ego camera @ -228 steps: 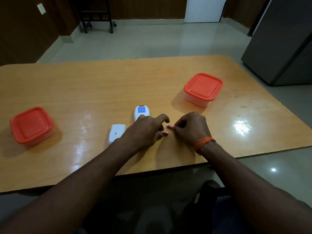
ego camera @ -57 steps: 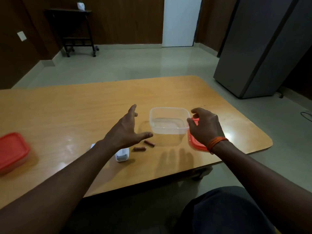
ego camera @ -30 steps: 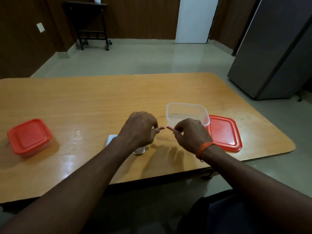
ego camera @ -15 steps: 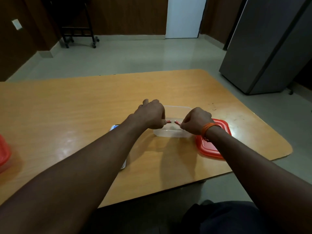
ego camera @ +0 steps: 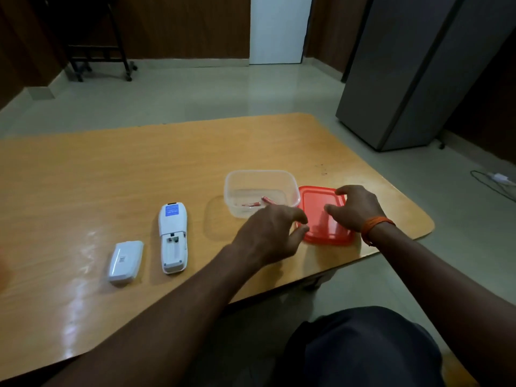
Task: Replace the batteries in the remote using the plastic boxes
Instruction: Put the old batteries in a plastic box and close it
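A clear plastic box [ego camera: 259, 178] stands open on the wooden table [ego camera: 83, 174], with two red batteries [ego camera: 261, 201] lying inside. Its red lid [ego camera: 317, 208] lies flat just right of it. My right hand [ego camera: 356, 209] rests over the lid with fingers spread, touching its far and near edges. My left hand [ego camera: 272, 233] hovers with curled, parted fingers at the lid's near-left corner, holding nothing. The white remote [ego camera: 172, 238] lies face down to the left, its battery bay empty. The white battery cover [ego camera: 125, 261] lies left of the remote.
The table's front edge and rounded right corner [ego camera: 424, 227] are close to the lid. A grey cabinet [ego camera: 413, 74] stands on the floor at the right, a cable [ego camera: 491, 180] beyond it. A dark trolley [ego camera: 97, 51] stands at the back wall.
Both hands held a battery over the clear box; the batteries now lie inside it. My hands have moved right, to the red lid. The view has swung right, losing the other red box.
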